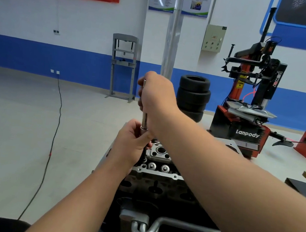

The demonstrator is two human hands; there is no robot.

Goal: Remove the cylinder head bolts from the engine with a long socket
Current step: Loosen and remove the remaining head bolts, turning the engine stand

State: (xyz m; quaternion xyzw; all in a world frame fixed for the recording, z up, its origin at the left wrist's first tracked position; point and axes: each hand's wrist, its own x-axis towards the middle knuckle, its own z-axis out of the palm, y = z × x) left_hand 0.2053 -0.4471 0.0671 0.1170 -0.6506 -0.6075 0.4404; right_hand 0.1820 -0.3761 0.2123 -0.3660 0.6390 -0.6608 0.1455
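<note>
The engine's cylinder head [157, 172] lies below me, a grey metal casting with round valve tops and bolt holes along its edge. A long chrome socket tool [144, 119] stands upright over its far left part. My right hand [156, 94] grips the tool's upper end. Lower down, my left hand [131, 142] curls round the shaft just above the head. The tool's lower tip and any bolt under it are hidden by my left hand.
Metal pipes [144, 230] run across the engine's near end. A stack of tyres [193, 96] and a red tyre changer [247, 109] stand behind. A grey press frame [123, 66] is by the wall, and a black cable [52, 141] trails over the floor at left.
</note>
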